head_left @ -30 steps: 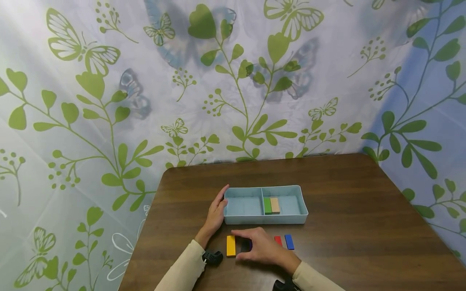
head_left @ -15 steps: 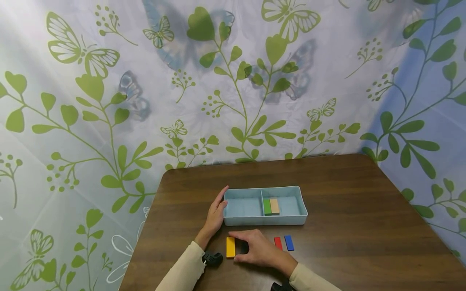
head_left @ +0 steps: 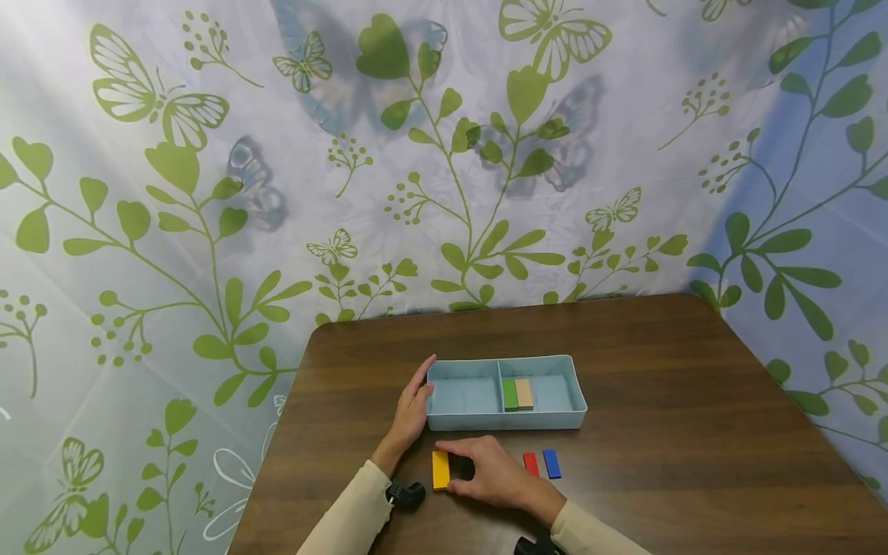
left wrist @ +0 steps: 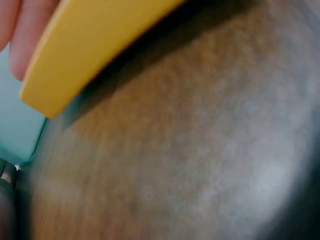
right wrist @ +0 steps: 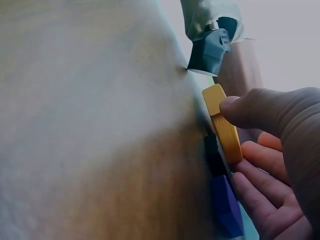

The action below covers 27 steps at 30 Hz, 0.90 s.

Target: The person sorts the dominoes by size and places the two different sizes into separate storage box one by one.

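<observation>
Pale blue tray [head_left: 506, 421], plain. In tray's right compartment: green block [head_left: 510, 394], then tan block [head_left: 524, 394]. In front of tray's left half: plain yellow block [head_left: 440, 471]. In front of tray's right half: red block [head_left: 530, 464], blue block [head_left: 552, 464]. In front of tray, from right wrist: violet-blue block [right wrist: 227, 206]. Around tray: dark brown table [head_left: 666, 385], wood-grained. Beyond tray: white cloth [head_left: 444, 223], green leaf sprigs, green-outlined butterflies, blurry grey-blue butterflies, bluer toward right. Nearer than tray: plain cream sleeves [head_left: 347, 512].

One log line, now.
left hand: touching pale blue divided tray | right hand: pinching yellow rectangular block | in tray: green rectangular block, beige rectangular block
</observation>
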Tool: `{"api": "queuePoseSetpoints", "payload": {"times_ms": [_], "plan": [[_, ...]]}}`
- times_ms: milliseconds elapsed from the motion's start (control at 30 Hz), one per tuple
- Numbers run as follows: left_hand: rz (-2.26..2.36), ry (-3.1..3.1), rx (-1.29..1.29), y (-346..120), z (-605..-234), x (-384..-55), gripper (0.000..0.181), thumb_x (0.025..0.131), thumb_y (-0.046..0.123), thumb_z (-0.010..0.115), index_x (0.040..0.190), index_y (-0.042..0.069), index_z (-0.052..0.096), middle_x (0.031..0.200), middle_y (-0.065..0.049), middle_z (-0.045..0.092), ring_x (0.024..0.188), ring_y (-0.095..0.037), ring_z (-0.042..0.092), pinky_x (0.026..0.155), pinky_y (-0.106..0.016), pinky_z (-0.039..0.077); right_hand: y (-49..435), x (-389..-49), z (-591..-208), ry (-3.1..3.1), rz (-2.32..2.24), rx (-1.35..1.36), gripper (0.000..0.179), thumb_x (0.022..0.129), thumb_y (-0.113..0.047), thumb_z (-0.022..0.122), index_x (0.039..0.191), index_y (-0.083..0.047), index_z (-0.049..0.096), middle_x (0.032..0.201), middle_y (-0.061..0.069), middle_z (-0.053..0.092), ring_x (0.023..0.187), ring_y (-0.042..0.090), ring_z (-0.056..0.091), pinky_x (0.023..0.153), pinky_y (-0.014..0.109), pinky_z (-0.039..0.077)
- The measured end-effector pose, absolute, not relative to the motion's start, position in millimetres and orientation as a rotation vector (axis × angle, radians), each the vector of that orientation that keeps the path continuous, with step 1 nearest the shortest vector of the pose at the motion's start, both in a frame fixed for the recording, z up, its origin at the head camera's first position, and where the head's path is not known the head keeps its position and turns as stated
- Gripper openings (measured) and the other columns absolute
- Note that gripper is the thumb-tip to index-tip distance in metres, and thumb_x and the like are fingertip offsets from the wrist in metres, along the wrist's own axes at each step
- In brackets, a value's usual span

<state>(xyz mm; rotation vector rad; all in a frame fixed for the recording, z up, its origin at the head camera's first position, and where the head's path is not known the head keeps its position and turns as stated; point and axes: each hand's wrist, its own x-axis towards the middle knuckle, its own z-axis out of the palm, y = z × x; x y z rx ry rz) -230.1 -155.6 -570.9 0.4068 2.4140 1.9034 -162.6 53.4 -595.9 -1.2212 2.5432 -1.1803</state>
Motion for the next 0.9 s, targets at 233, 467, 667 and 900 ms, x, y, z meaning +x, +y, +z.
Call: {"api": "queuePoseSetpoints", "payload": {"times_ms": [233, 467, 667, 900], "plan": [[1.922, 2.403, 0.413, -155, -571, -230, 0.047, 0.110, 0.015, 0.036, 0.156, 0.022, 0.035, 0.167, -0.004, 0.025, 0.154, -0.021, 0.022, 0.123, -0.054, 0.018, 59, -166, -590, 2.539, -1.253, -1.259, 0.061, 0.086, -0.030, 0.079, 0.141, -0.015, 0.059, 0.137, -0.005, 0.064, 0.122, 0.007, 0.062, 0.100, 0.036, 0.054], [1.928, 2.409, 0.409, -156, -593, -243, 0.050, 0.110, 0.010, 0.031, 0.159, 0.020, 0.030, 0.168, -0.003, 0.021, 0.155, -0.022, 0.018, 0.124, -0.054, 0.014, 71, -169, -576, 2.520, -1.277, -1.228, 0.060, 0.089, -0.035, 0.077, 0.144, -0.021, 0.057, 0.139, -0.006, 0.063, 0.121, 0.011, 0.063, 0.100, 0.036, 0.054], [1.960, 2.447, 0.413, -156, -607, -249, 0.051, 0.109, 0.009, 0.033, 0.157, 0.025, 0.034, 0.165, 0.007, 0.027, 0.153, -0.016, 0.021, 0.124, -0.055, 0.015, 78, -170, -564, 2.492, -1.292, -1.193, 0.060, 0.090, -0.035, 0.076, 0.145, -0.029, 0.054, 0.141, -0.009, 0.060, 0.123, 0.009, 0.062, 0.101, 0.036, 0.053], [1.959, 2.486, 0.397, -155, -608, -247, 0.050, 0.108, 0.009, 0.035, 0.157, 0.021, 0.037, 0.162, 0.013, 0.031, 0.152, -0.017, 0.026, 0.123, -0.057, 0.018, 85, -169, -558, 2.558, -1.256, -1.271, 0.059, 0.089, -0.036, 0.076, 0.144, -0.029, 0.055, 0.137, -0.010, 0.063, 0.121, 0.008, 0.062, 0.098, 0.035, 0.054]]}}
